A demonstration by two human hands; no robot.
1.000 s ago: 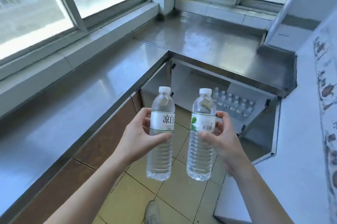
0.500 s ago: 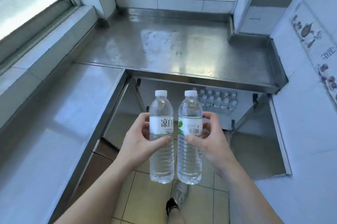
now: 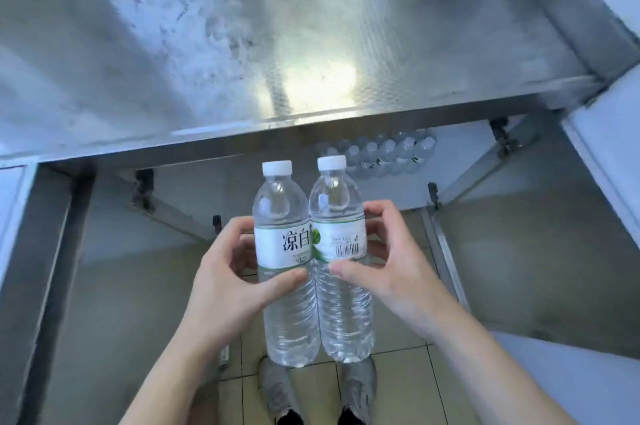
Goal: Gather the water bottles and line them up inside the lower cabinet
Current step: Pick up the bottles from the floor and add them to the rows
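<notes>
- Left hand (image 3: 228,286): fingers and thumb curled round the left bottle (image 3: 285,265), held upright at its label, thumb across the front.
- Right hand (image 3: 388,272): fingers and thumb curled round the right bottle (image 3: 341,258), also upright; the 2 bottles touch side by side, both capped and full.
- Position: the pair hangs in the air in front of the steel counter (image 3: 311,44), above the tiled floor (image 3: 398,386) and the person's shoes (image 3: 277,390).
- Lower cabinet (image 3: 467,165): open beneath the counter; a group of stored bottles (image 3: 384,154) stands at its back, towards the right. Their exact count is too blurred to tell.
- Step in hand, as judged: carrying 2 gathered bottles to the cabinet; placing is not yet done.
- Next move, as judged: lower both bottles under the counter edge, reach deep inside, and set them upright just beside the standing group so the row continues, without knocking its nearest bottles.
</notes>
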